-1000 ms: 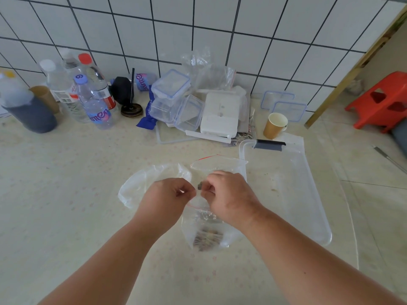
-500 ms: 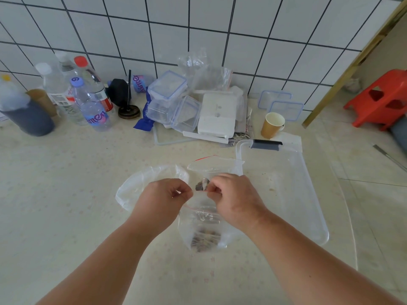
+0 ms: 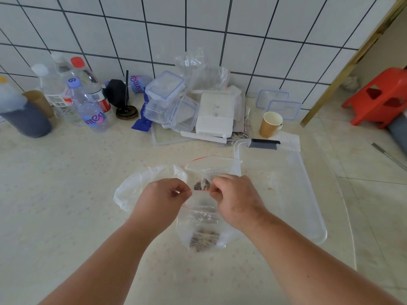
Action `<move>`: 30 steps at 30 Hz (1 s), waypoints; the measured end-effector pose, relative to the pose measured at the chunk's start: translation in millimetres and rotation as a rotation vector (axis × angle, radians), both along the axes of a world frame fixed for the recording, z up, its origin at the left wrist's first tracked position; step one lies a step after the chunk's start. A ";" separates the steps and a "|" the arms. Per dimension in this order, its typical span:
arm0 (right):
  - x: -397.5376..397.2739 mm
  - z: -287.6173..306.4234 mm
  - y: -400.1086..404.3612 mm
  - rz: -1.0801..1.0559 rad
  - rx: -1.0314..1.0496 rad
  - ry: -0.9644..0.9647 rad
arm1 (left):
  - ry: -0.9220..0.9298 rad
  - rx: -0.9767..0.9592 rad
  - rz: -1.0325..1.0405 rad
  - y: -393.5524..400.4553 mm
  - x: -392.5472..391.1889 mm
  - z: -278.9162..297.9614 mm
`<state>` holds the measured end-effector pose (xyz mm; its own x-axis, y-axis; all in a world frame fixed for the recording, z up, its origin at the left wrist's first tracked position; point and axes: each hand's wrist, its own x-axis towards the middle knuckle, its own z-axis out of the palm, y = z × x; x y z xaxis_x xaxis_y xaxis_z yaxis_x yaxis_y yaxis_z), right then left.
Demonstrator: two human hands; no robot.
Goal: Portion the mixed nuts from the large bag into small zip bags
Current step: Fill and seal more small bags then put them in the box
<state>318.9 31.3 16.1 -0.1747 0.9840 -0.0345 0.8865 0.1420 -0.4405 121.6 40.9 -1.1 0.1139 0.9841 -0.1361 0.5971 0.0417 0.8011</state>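
The small zip bag (image 3: 201, 219) hangs just above the pale countertop (image 3: 66, 194) in front of the person, pinched at its red-lined mouth by both hands. The left hand (image 3: 161, 199) has thumb and forefinger closed on the left end of the seal; the right hand (image 3: 236, 198) is curled likewise on the right end, with a short stretch of the red strip showing between them. A modest heap of mixed nuts (image 3: 203, 237) sits in the bag's bottom; a few more show at mouth level, but whether those lie in this bag or in the second red-edged zip bag (image 3: 217, 167) behind it cannot be told. A limp white plastic bag (image 3: 136, 186) lies just behind the left hand, and a clear tray (image 3: 308, 194) stands to the right. Judgement: the film is thin, slick and soft, the load light but bottom-heavy, so the bag will sag and swing; the stiffer seal strip is the proper place to hold, pinched at both ends. Compared with half a second ago, the hands have drawn slightly apart along the strip, exposing more of it; the bag otherwise hangs as it did.
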 end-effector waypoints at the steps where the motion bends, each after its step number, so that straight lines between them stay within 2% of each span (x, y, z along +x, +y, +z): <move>1: 0.2 0.0 0.0 0.002 -0.006 0.004 | 0.001 0.000 0.001 -0.5 0.4 -0.4; 5: 3.9 0.3 -0.3 -0.011 0.016 0.042 | -0.006 -0.021 0.014 -1.0 -1.6 -0.1; 21: 23.8 -10.8 -4.1 -0.011 0.014 -0.028 | -0.023 -0.074 0.028 0.0 -1.5 4.0; 30: 35.6 -9.5 -6.9 -0.031 0.060 0.022 | -0.048 -0.108 0.091 3.1 -4.9 3.7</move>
